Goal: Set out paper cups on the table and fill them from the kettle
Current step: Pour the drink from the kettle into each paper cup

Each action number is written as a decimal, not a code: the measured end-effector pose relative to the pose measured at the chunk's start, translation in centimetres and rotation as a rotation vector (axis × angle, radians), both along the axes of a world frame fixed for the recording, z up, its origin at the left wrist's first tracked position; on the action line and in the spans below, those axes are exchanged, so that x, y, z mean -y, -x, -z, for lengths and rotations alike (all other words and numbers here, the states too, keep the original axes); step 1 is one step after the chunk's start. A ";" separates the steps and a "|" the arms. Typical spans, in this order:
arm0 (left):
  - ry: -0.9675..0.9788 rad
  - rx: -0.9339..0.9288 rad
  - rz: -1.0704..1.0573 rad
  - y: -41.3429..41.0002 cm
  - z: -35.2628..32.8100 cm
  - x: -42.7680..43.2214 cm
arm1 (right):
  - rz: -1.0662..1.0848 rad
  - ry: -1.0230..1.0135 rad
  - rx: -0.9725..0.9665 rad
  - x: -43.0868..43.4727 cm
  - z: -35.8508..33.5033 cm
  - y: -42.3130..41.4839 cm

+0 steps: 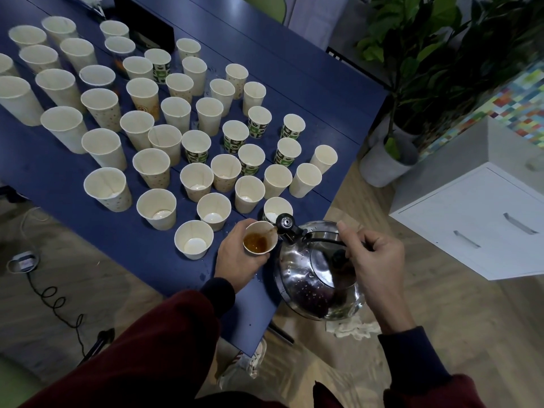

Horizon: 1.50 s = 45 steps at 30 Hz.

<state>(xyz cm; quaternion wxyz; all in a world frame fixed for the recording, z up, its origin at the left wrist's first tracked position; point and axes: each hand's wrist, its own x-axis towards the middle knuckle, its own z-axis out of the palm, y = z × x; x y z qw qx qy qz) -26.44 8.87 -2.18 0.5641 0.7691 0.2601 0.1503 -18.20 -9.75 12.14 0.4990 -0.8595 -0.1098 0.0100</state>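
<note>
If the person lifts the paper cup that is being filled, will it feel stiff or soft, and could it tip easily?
The paper cup, gripped by the left hand, looks thin-walled, so a squeeze would probably dent it. Brown liquid from the kettle fills it only partly, so it is likely light and, released, easy to tip.

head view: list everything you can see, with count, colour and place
paper cups: dozens, mostly white, some green-patterned, standing in rows on the table
held cup: one, white, brown liquid inside, near table edge
kettle: one, shiny steel with black handle, tilted, spout over the held cup
table: one, dark blue, centre and left
potted plant: at least one, green leaves, grey pot, floor right of the table
cabinet: one, white, drawers, right
cable: one, black, coiled, floor left
cloth: one, white, crumpled, floor below the kettle
left hand: grips the held cup
right hand: holds the kettle handle
</note>
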 end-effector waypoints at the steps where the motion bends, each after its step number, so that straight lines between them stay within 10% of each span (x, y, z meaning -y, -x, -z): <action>1: 0.002 -0.003 0.000 -0.1 0.0 0.0 | 0.006 -0.019 -0.010 0.1 0.1 -0.1; 12: -0.054 -0.166 -0.008 -0.5 0.6 0.4 | 0.079 -0.112 -0.019 1.1 -0.1 -1.6; 23: -0.552 -0.197 0.055 -5.5 -2.3 1.2 | 0.025 -0.101 -0.002 2.9 0.0 -5.5; 34: -0.483 -0.543 0.278 -9.6 -2.1 0.3 | 0.083 -0.059 0.000 2.5 0.5 -6.6; 45: -0.481 -0.443 0.356 -9.5 -1.1 -0.4 | 0.081 0.033 -0.064 1.4 2.1 -7.4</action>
